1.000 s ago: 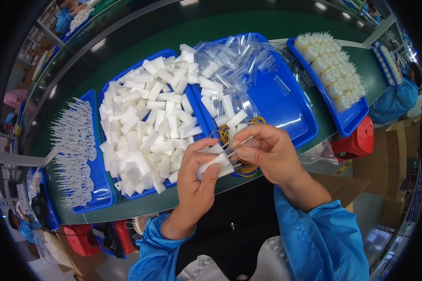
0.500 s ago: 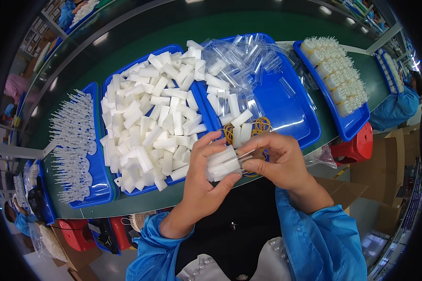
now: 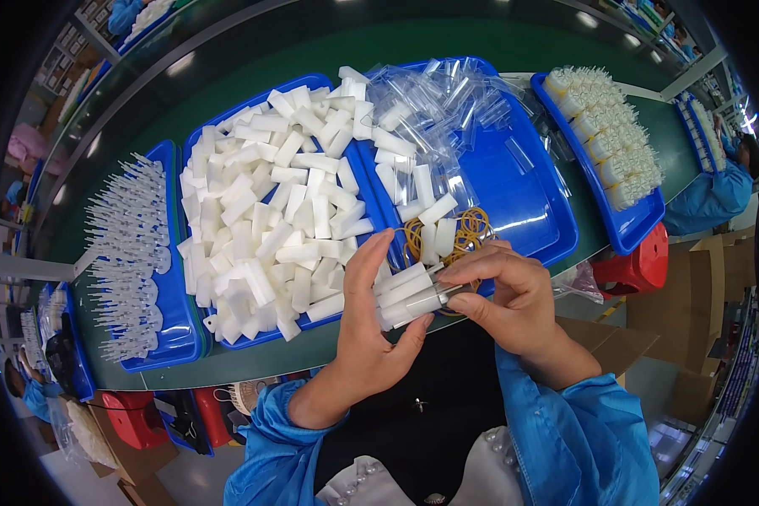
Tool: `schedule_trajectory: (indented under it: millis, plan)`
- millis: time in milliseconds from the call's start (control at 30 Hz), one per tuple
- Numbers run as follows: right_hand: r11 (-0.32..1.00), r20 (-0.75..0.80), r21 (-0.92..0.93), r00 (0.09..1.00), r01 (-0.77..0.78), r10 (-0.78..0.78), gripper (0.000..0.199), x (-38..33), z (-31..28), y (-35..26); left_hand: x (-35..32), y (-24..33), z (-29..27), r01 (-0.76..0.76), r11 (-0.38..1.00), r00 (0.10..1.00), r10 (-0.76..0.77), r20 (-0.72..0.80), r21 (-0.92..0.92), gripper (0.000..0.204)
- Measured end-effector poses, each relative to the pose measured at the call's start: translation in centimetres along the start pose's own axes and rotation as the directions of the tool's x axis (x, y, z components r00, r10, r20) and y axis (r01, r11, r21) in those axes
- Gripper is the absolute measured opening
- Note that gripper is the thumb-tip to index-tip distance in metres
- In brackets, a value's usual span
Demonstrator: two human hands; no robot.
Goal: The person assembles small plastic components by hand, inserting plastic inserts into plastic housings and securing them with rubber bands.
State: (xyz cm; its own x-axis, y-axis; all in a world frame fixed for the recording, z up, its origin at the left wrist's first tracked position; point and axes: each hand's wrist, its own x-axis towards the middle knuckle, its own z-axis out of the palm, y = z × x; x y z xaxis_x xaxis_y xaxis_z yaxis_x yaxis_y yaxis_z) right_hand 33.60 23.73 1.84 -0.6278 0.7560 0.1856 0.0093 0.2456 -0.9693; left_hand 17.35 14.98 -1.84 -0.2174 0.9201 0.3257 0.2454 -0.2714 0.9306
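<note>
Partly both hands (image 3: 434,308) cover the white tube bundle (image 3: 406,295).

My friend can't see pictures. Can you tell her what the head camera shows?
Two bare hands, left hand and right hand, hold a small bundle of white sticks together over a green table. Behind them, blue trays hold heaps of white sticks, clear bags and yellow rubber bands.

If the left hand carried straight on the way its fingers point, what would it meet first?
Probably the white blocks heaped in the middle blue tray: the left hand's fingers point up and away over its near rim. Height is unclear.
</note>
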Motion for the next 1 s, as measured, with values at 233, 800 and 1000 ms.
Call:
schedule_trajectory:
  millis: [233,800,1000]
  plan:
    - [0.985,0.018,-0.152,0.997,0.078,-0.076,0.019,-0.3,1.2,1.1,0.0,0.2,0.8,-0.137,0.967,0.990,0.127,0.061,0.213,0.080]
    - [0.845,0.095,-0.354,0.914,0.401,-0.395,0.021,-0.8,0.7,0.0,0.1,0.4,-0.8,0.072,0.916,0.972,0.024,0.234,-0.395,0.031]
    - [0.826,0.214,-0.383,0.910,0.414,-0.356,0.017,0.1,0.1,-0.8,0.2,0.3,-0.4,0.161,0.830,0.976,-0.056,0.209,-0.533,0.024]
